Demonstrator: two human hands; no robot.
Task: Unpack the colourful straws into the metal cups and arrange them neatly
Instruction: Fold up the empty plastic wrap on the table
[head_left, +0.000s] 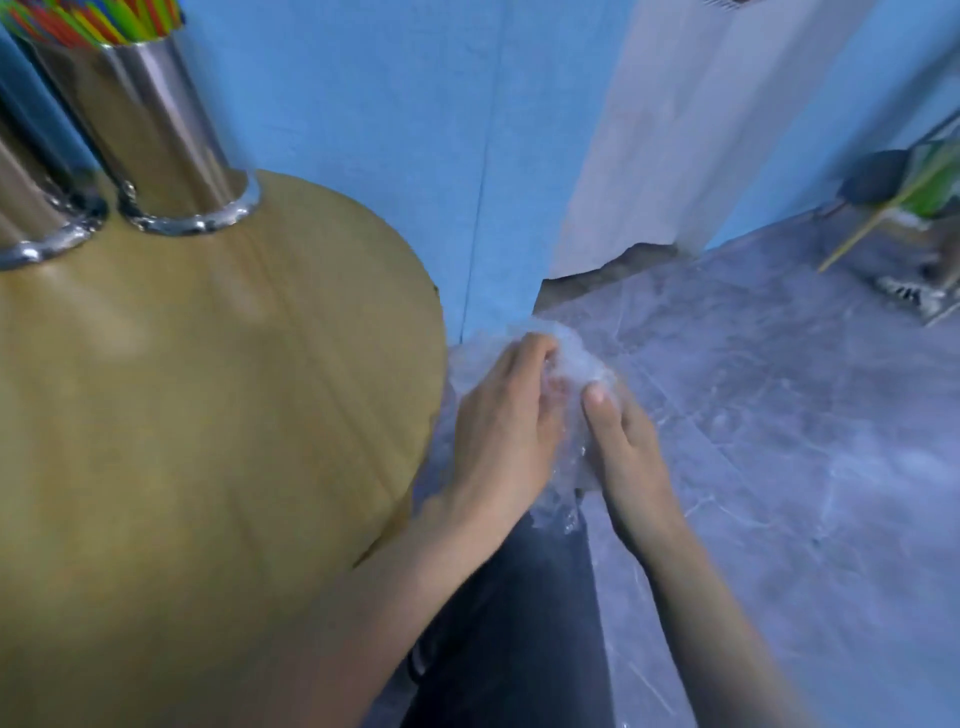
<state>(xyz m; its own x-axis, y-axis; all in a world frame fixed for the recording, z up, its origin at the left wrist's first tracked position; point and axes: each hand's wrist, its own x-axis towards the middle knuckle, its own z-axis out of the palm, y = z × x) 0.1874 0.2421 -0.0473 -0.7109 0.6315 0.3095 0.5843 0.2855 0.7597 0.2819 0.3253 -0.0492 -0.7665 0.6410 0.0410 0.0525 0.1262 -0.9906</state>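
Two shiny metal cups stand at the back left of the round wooden table. The nearer-centre metal cup is packed with colourful straws; the second metal cup is cut off by the left edge. Off the table's right edge, above my lap, both hands crumple a clear plastic wrapper. My left hand grips it from the left with curled fingers. From the right, my right hand holds it, thumb pressed on top. No straws show inside the wrapper.
A blue wall rises right behind the table. Grey marbled floor lies to the right. At the far right stand a dark round object, something green and a thin stick. My dark trousers fill the bottom centre.
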